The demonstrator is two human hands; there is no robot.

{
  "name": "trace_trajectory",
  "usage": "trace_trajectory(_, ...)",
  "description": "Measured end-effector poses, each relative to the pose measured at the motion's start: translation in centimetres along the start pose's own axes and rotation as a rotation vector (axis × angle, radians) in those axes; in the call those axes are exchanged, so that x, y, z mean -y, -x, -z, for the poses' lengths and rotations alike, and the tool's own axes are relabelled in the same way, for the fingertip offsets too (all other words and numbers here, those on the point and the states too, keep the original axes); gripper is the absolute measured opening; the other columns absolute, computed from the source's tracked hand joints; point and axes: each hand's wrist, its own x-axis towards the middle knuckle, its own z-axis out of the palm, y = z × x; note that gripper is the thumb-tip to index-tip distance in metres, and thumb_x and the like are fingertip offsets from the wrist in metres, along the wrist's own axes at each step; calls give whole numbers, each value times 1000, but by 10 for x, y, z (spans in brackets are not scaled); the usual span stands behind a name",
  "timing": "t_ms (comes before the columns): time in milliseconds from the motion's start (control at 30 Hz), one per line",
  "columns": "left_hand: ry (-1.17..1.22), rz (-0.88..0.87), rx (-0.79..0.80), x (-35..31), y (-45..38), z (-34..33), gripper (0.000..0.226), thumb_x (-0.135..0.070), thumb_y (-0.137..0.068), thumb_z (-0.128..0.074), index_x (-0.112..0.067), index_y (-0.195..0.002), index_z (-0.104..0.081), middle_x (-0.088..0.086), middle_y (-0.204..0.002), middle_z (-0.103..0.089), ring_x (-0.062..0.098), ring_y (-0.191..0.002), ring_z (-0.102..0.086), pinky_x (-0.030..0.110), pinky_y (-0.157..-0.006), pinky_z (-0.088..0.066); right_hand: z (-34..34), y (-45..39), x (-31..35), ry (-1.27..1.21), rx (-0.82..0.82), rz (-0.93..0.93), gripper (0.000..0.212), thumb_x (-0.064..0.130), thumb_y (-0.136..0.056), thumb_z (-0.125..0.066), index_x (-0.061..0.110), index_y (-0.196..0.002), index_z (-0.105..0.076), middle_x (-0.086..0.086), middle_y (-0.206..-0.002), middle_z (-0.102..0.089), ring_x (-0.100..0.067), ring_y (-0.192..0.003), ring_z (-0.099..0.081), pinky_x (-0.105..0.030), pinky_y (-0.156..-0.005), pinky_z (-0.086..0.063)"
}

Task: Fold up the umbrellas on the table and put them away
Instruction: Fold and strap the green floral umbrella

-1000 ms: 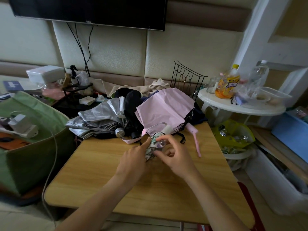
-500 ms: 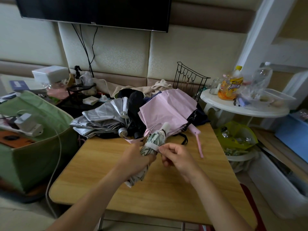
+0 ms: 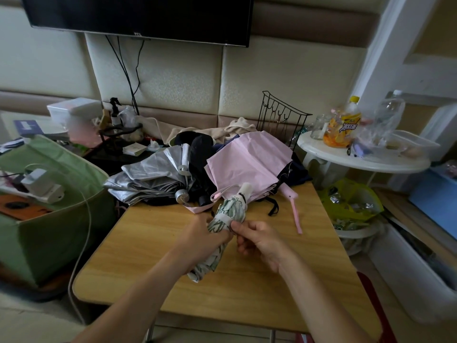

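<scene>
Over the near middle of the wooden bench (image 3: 153, 246) the leaf-print umbrella (image 3: 223, 229) is rolled tight, white handle pointing away toward the pile, tip toward the person. The left hand (image 3: 200, 241) wraps around its middle and holds it off the top, while the right hand (image 3: 257, 240) pinches the white closing strap (image 3: 226, 219) that bands the canopy. I judge this one nearly finished: folded and rolled, the strap just being fastened, not yet put away. Most of the job is left. Just behind it the pink umbrella (image 3: 247, 164) lies collapsed but loose, its canopy spread and its strap dangling. Beside that, the silver umbrella (image 3: 148, 179) sprawls in unrolled pleats, and a black umbrella (image 3: 197, 149) lies bunched between them.
</scene>
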Motion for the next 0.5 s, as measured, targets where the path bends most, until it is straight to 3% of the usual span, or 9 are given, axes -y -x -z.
trace_trajectory(200, 104, 54, 60, -4, 5, 5, 36, -35, -78, -81, -20, -105, -62, 8, -85, -77, 26, -75, -76, 53, -75, -62, 0, -3, -10, -57, 16, 20, 59, 49, -75, -81, 0, -104, -67, -4, -75, -62, -14, -61, -59, -25, -56, -49)
trace_trajectory(367, 293, 55, 165, -12, 11, 4, 47, -52, -83, -79, -21, -114, -65, 9, -91, -78, 29, -80, -76, 48, -76, -63, 0, -2, -12, -87, 34, 88, 60, 49, -84, -74, 3, -122, -67, -9, -97, -70, -19, -75, -64, -27, -66, -55)
trace_trajectory(500, 203, 50, 143, -8, 10, 2, 65, -71, -68, -80, -27, -113, -67, 3, -92, -79, 24, -80, -77, 50, -79, -63, -1, 1, -14, -96, 38, 112, 47, 46, -85, -74, 17, -121, -70, -6, -102, -73, -19, -82, -61, -29, -70, -52)
